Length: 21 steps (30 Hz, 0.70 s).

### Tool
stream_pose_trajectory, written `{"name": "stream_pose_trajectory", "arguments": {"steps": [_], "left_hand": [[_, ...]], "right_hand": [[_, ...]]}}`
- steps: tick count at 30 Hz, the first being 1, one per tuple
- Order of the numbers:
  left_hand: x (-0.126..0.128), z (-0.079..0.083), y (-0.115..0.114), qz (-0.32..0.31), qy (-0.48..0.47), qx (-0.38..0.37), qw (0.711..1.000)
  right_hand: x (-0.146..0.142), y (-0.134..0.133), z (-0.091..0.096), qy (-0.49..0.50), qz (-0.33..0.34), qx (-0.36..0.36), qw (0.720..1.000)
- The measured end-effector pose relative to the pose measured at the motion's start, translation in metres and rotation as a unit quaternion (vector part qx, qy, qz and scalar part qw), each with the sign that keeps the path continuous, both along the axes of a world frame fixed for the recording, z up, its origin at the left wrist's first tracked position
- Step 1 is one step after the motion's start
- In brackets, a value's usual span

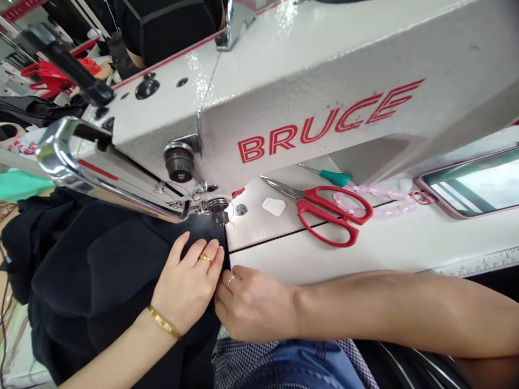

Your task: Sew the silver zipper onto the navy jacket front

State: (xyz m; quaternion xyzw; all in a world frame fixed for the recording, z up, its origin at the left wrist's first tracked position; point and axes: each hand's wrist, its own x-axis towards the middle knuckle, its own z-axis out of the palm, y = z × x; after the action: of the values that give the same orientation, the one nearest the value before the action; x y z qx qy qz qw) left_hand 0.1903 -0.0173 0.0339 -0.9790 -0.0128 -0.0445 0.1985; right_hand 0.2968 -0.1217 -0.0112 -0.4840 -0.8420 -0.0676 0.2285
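Note:
Dark navy fabric (117, 270) lies bunched on the left, and its right edge runs up toward the needle area of a white sewing machine (219, 119). My left hand (188, 286) rests on top of the fabric with its fingers stretched toward the presser foot. Beside it, my right hand (253, 302) is closed on the fabric's right edge, the fingers curled and their tips partly hidden. The two hands nearly touch. The needle and foot are mostly hidden behind the machine head.
Red-handled scissors (302, 202) lie on the machine bed, beside a teal-handled pointed tool (335, 178). A phone (474, 186) with a pink bead strap (401, 202) rests at the right. A measuring tape strip (478, 262) follows the front table edge. Another person (174, 32) is behind the machine.

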Motion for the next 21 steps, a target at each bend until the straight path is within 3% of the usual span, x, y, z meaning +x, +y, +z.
{"name": "stream_pose_trajectory", "arguments": {"steps": [7,12,18,21], "left_hand": [[0.001,-0.019,0.005,-0.009,-0.015,-0.066,0.998],[0.003,-0.030,0.024,-0.014,-0.043,-0.090,0.995],[0.013,-0.028,0.038,-0.007,-0.034,-0.037,0.999],[0.002,-0.014,0.032,0.056,-0.030,0.055,0.996]], "right_hand": [[0.003,0.002,-0.002,0.012,0.001,0.005,1.000],[0.009,0.009,-0.003,-0.005,-0.010,-0.010,1.000],[0.004,0.022,-0.008,0.003,-0.065,0.011,0.998],[-0.001,0.021,-0.009,0.038,0.005,0.021,0.999]]}}
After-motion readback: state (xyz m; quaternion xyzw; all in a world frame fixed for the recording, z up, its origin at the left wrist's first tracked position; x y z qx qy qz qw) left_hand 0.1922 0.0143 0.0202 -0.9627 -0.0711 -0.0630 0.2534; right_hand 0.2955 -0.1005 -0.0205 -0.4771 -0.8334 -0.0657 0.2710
